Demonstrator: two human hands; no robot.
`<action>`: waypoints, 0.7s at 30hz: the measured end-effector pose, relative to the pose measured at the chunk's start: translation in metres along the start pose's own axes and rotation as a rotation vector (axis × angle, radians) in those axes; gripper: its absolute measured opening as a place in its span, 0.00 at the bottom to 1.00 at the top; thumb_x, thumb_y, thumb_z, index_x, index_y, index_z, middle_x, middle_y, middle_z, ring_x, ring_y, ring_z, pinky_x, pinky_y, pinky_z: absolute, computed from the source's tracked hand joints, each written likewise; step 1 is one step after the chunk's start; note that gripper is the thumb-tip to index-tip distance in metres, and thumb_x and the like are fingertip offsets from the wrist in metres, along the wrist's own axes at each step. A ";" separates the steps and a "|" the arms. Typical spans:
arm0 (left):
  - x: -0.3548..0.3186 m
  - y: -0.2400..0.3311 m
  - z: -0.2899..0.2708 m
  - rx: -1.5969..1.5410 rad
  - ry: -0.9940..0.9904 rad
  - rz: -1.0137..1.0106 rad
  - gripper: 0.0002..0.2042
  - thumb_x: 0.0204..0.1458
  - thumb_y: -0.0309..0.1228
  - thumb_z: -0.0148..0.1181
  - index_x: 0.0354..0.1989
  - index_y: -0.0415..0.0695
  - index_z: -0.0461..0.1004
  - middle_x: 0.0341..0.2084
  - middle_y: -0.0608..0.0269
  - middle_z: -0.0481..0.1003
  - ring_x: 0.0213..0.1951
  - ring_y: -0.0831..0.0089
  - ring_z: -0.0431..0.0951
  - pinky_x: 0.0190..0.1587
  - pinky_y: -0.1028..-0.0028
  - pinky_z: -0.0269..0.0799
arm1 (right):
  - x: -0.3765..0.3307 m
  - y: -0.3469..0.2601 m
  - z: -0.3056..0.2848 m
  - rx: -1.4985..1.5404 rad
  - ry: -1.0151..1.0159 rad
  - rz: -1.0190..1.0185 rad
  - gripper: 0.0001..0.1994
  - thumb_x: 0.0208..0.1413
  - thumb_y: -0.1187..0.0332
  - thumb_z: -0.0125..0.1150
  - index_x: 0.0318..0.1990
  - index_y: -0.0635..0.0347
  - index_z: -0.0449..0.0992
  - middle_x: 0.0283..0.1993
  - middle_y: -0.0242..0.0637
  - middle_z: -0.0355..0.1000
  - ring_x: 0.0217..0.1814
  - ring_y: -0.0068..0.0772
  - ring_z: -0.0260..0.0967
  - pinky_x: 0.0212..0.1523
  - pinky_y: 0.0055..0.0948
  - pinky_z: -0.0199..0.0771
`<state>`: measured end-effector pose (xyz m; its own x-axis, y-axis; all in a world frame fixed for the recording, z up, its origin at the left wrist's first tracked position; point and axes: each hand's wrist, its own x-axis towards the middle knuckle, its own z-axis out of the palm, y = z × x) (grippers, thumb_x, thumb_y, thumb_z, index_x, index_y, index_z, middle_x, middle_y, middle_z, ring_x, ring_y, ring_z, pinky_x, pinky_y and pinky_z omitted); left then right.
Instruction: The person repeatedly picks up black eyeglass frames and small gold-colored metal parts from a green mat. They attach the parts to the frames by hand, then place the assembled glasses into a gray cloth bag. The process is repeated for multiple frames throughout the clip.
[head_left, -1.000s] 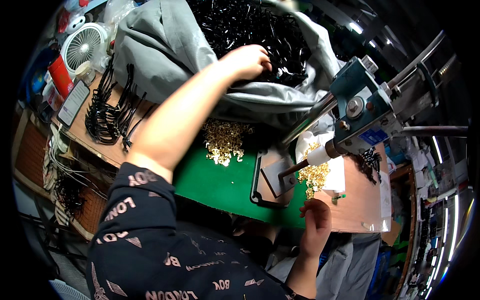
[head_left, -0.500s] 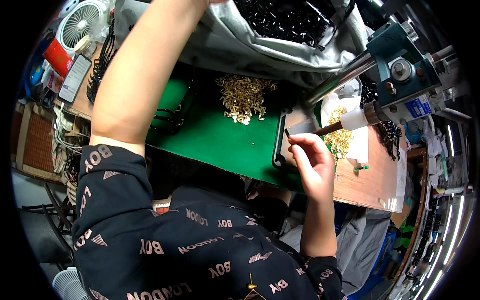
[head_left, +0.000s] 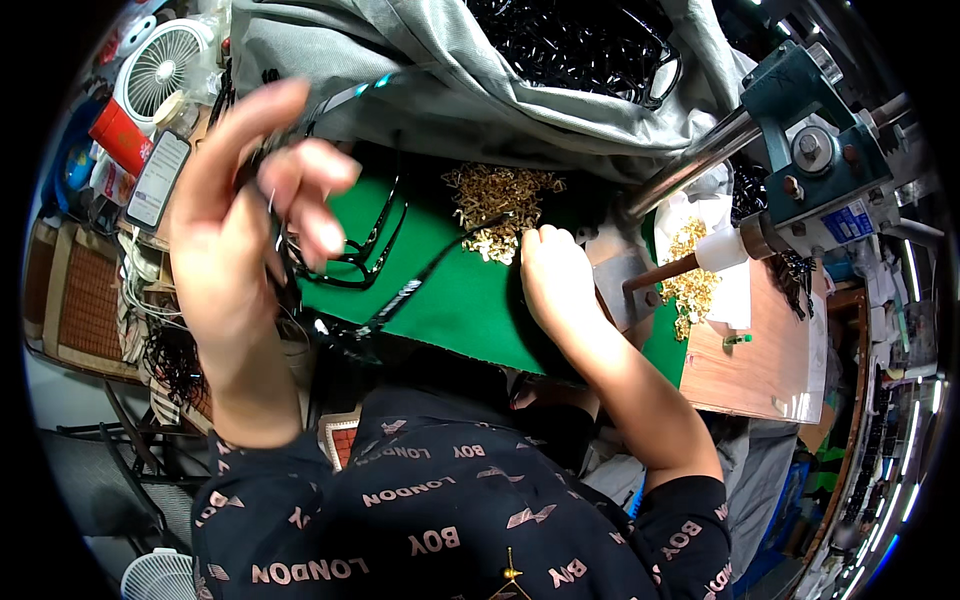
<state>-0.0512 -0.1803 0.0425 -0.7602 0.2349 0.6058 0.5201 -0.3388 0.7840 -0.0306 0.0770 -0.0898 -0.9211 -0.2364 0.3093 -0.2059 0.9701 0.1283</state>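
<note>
L hand (head_left: 238, 215) w/ blk specs frame (head_left: 404, 294)

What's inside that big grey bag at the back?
A jumble of shiny black pieces; some look like parts of glasses. What lies deeper can't be seen: the top pieces and the grey bag's folded sides cover it.

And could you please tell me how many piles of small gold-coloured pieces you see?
2: one pile on the green mat by the right hand, a second pile at the white sheet farther right. More could be hidden from this view.
</note>
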 end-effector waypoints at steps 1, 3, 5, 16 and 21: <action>-0.016 -0.005 -0.004 -0.120 -0.030 0.074 0.14 0.56 0.27 0.46 0.49 0.34 0.66 0.31 0.50 0.74 0.27 0.75 0.75 0.26 0.85 0.69 | 0.002 0.002 0.002 0.003 0.000 -0.010 0.04 0.41 0.75 0.54 0.28 0.61 0.69 0.29 0.39 0.66 0.35 0.36 0.67 0.34 0.30 0.71; -0.040 -0.006 0.015 -0.172 0.118 0.009 0.13 0.55 0.28 0.48 0.46 0.34 0.68 0.33 0.47 0.74 0.27 0.72 0.75 0.25 0.83 0.70 | 0.004 0.008 -0.001 0.137 0.013 0.044 0.04 0.43 0.75 0.55 0.28 0.63 0.69 0.28 0.43 0.67 0.33 0.42 0.68 0.33 0.34 0.72; -0.049 -0.004 0.029 -0.195 0.049 0.034 0.14 0.54 0.31 0.51 0.44 0.35 0.69 0.34 0.45 0.73 0.28 0.70 0.75 0.26 0.80 0.71 | 0.007 0.010 -0.012 0.266 0.001 0.140 0.04 0.44 0.74 0.55 0.28 0.64 0.68 0.26 0.46 0.68 0.32 0.45 0.69 0.33 0.36 0.71; -0.072 -0.051 0.096 0.156 -0.199 -0.401 0.20 0.51 0.15 0.53 0.54 0.31 0.62 0.44 0.50 0.73 0.48 0.68 0.74 0.51 0.75 0.69 | -0.050 -0.013 -0.104 0.785 0.270 0.055 0.08 0.42 0.82 0.62 0.32 0.65 0.75 0.30 0.39 0.72 0.30 0.38 0.71 0.32 0.28 0.72; -0.071 -0.043 0.107 0.082 -0.269 -0.427 0.20 0.50 0.15 0.54 0.53 0.32 0.63 0.43 0.54 0.75 0.45 0.74 0.76 0.49 0.77 0.69 | -0.068 -0.009 -0.110 0.701 0.484 -0.043 0.14 0.39 0.84 0.62 0.37 0.66 0.75 0.32 0.40 0.72 0.32 0.39 0.71 0.32 0.30 0.72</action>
<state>0.0220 -0.0851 -0.0200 -0.7898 0.5669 0.2341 0.2224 -0.0910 0.9707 0.0704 0.0785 -0.0086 -0.6980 -0.1159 0.7067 -0.5410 0.7319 -0.4143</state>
